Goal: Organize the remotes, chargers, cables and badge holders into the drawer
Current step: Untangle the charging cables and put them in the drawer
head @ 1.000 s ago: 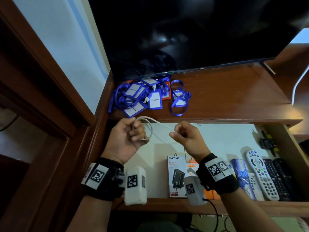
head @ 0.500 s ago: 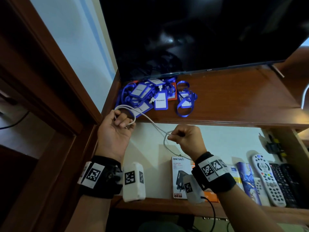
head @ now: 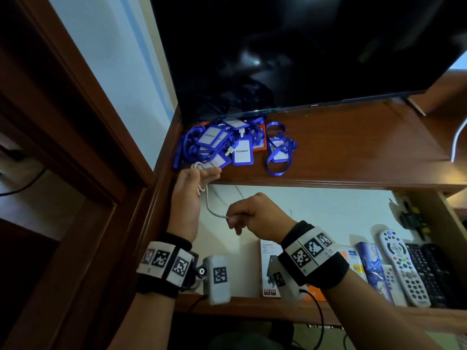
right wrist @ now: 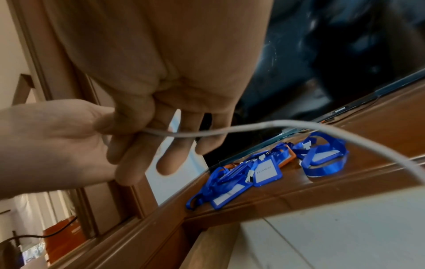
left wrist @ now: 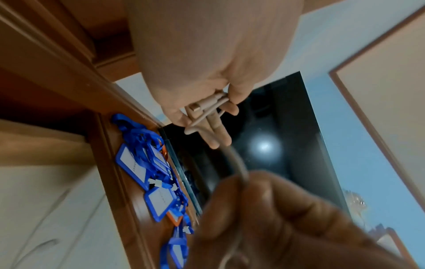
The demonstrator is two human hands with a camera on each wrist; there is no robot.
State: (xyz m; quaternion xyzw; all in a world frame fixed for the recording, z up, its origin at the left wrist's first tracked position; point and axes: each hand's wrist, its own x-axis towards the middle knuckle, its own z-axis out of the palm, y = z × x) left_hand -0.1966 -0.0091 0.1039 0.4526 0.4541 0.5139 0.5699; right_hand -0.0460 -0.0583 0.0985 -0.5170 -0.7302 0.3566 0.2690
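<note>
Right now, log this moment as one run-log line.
left hand: holds coiled white cable | right hand: pinches cable's free end | badge holders: on shelf | drawer: open

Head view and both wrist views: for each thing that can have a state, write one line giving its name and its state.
White cable: partly coiled, slack between both hands.
Left hand: holds the coiled loops, fingers extended.
Right hand: pinches the cable's free stretch.
Drawer: open.
Badge holders: heaped on the shelf, outside the drawer.
Remotes: lying in the drawer.
Charger box: lying in the drawer.
Television: screen dark.
</note>
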